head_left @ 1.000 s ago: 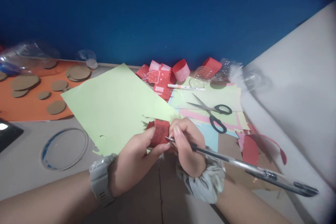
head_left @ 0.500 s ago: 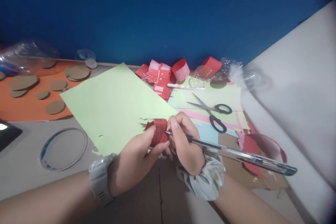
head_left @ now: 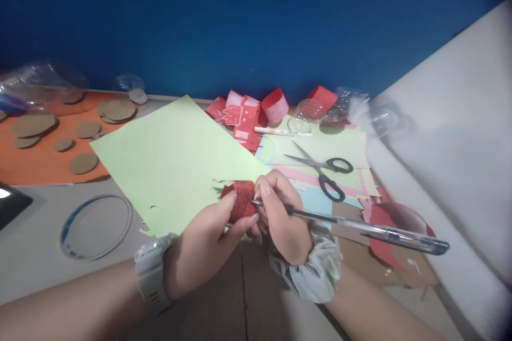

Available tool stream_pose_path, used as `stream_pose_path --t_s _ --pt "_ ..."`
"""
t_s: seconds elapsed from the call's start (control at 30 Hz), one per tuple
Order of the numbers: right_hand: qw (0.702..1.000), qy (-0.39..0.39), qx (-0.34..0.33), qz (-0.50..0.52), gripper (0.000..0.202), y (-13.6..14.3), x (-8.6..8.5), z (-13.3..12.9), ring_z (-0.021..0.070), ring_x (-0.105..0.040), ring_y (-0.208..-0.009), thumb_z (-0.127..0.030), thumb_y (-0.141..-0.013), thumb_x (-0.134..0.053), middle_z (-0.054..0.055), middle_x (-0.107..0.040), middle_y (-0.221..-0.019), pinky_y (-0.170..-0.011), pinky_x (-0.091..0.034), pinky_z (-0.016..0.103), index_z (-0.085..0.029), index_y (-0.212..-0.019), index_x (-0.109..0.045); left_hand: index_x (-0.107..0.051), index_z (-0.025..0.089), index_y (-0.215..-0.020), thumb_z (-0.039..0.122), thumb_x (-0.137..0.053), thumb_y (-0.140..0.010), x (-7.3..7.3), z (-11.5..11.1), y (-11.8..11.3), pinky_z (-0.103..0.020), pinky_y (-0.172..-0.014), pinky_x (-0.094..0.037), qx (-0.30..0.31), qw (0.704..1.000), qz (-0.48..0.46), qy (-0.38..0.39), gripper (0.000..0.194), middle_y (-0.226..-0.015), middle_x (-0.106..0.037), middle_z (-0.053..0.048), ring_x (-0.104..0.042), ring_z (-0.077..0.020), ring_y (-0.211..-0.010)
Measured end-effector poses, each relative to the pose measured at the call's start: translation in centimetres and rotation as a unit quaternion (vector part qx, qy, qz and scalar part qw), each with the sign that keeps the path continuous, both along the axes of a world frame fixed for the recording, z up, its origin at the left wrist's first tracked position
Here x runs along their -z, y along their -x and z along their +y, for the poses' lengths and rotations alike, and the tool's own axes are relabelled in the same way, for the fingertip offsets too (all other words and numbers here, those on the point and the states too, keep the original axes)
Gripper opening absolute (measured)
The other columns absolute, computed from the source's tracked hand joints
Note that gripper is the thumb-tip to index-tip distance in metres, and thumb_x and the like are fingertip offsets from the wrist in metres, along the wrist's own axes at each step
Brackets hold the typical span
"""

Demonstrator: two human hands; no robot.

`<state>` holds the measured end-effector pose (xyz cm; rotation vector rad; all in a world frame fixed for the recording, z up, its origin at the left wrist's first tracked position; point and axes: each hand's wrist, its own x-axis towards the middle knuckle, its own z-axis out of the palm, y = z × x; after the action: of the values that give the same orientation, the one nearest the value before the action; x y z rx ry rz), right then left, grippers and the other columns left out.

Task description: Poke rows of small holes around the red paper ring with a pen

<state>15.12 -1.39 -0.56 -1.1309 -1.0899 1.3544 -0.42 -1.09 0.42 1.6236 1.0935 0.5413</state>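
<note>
Cardboard discs on orange paper out left, then a ring on the table, and here's my left hand, thumb and fingers pinched on the red paper band in front of the green sheet; right beside it my right hand, fingers wrapped round the pen, tip at the band's dark markings, and scissors lying open beyond

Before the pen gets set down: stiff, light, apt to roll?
The pen is probably stiff: it looks straight from the right hand to its far end. Likely light, given its slim, clear barrel. That barrel looks round, so it may roll if pushed.
</note>
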Motion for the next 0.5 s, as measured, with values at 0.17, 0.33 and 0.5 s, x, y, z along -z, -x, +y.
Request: stream_pose_path --t_s 0.17,0.33,0.5 --pt "1.000 -0.007 -0.015 -0.012 0.027 -0.10 -0.13 -0.02 0.0075 -0.044 -0.035 -0.037 -0.103 -0.051 -0.010 -0.044 -0.050 -0.035 -0.032 0.017 -0.024 -0.080 -0.050 -0.054 0.020 -0.089 0.033 -0.047 -0.099 0.12 0.03 0.00 -0.035 -0.081 -0.048 0.001 1.000 -0.001 -0.007 0.018 -0.087 -0.070 -0.006 -0.065 -0.0228 -0.081" --pt "1.000 -0.009 -0.014 -0.010 0.028 0.03 -0.57 0.05 0.0077 -0.042 -0.034 -0.032 -0.103 -0.049 -0.011 -0.039 -0.048 -0.036 -0.034 0.018 -0.024 -0.077 -0.048 -0.054 0.020 -0.088 0.032 -0.047 -0.100 0.09 -0.01 0.08 -0.035 -0.082 -0.048 0.005 1.000 -0.004 -0.015 0.018 -0.087 -0.070 -0.006 -0.065 -0.0222 -0.082" --pt "1.000 -0.013 -0.018 -0.014 0.026 -0.09 -0.39 0.03 0.0076 -0.043 -0.035 -0.034 -0.103 -0.049 -0.010 -0.043 -0.050 -0.035 -0.031 0.018 -0.024 -0.080 -0.050 -0.054 0.021 -0.088 0.033 -0.047 -0.100 0.04 0.00 0.10 -0.034 -0.082 -0.048 0.002 1.000 -0.006 -0.009 0.018 -0.087 -0.070 -0.005 -0.064 -0.0213 -0.081"
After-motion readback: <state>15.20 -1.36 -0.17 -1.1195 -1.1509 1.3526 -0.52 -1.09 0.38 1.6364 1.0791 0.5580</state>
